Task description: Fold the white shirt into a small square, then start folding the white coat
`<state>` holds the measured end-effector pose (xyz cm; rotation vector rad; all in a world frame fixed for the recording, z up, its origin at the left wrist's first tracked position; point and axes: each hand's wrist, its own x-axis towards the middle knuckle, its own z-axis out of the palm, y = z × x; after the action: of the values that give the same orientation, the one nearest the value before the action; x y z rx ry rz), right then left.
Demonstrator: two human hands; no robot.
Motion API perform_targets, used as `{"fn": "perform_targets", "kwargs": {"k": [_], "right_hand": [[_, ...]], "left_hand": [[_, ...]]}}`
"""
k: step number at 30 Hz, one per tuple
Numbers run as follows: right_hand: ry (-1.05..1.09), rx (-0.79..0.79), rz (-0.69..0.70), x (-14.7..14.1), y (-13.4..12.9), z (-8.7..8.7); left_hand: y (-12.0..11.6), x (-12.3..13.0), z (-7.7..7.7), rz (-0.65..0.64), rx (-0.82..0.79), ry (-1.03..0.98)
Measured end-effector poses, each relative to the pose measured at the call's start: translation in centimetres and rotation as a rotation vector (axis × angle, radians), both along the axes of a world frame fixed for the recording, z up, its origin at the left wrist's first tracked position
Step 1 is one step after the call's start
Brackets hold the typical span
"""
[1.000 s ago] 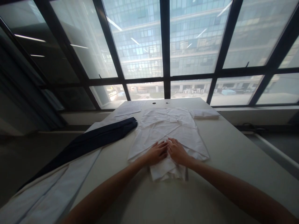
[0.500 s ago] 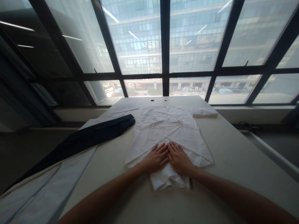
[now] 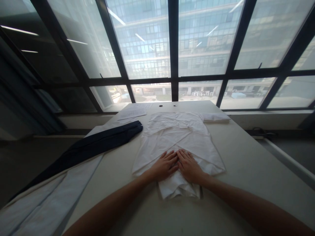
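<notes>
A white shirt (image 3: 177, 141) lies spread flat near the middle of the pale tabletop (image 3: 246, 164), its collar end toward the windows and its near end folded into a narrower bundle that reaches toward the person. Both sides are folded inward, so their edges meet in a slanted line across the cloth.

The left hand (image 3: 164, 166) and the right hand (image 3: 189, 166) rest palm down on the near part of the shirt, side by side with their inner edges touching. Neither has a grip on anything: the fingers are stretched out flat and pressed against the fabric, pointing away from the person. Both bare forearms run back to the bottom of the view.

Just left of the shirt a dark navy garment (image 3: 98, 144) stretches diagonally over the tabletop's left edge, lying partly on a light cloth (image 3: 49, 203). A small folded white piece (image 3: 214, 118) sits just beside the shirt's far right corner. Sheets of paper (image 3: 134, 112) lie at the far left. Large dark-framed windows (image 3: 172, 49) stand beyond.
</notes>
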<state>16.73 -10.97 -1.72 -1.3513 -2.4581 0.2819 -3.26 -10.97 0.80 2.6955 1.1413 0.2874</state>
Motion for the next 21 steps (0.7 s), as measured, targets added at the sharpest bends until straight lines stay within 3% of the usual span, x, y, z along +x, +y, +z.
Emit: {"fn": "perform_targets", "kwargs": {"k": [5, 10, 15, 18, 21], "right_hand": [[0.036, -0.007, 0.0, 0.0, 0.0, 0.0], [0.247, -0.034, 0.007, 0.6, 1.8, -0.2], [0.359, 0.084, -0.174, 2.3, 8.7, 0.4], [0.166, 0.053, -0.387, 3.4, 14.0, 1.3], [0.071, -0.007, -0.444, 4.0, 18.0, 2.0]], "left_hand": [[0.1, 0.0, -0.1, 0.001, 0.012, -0.002], [0.1, -0.1, -0.4, 0.004, 0.007, 0.001], [0.0, -0.2, -0.2, 0.011, 0.007, 0.01], [-0.1, -0.2, 0.1, 0.021, -0.01, 0.019], [-0.2, -0.2, 0.2, 0.026, -0.024, 0.014]]}}
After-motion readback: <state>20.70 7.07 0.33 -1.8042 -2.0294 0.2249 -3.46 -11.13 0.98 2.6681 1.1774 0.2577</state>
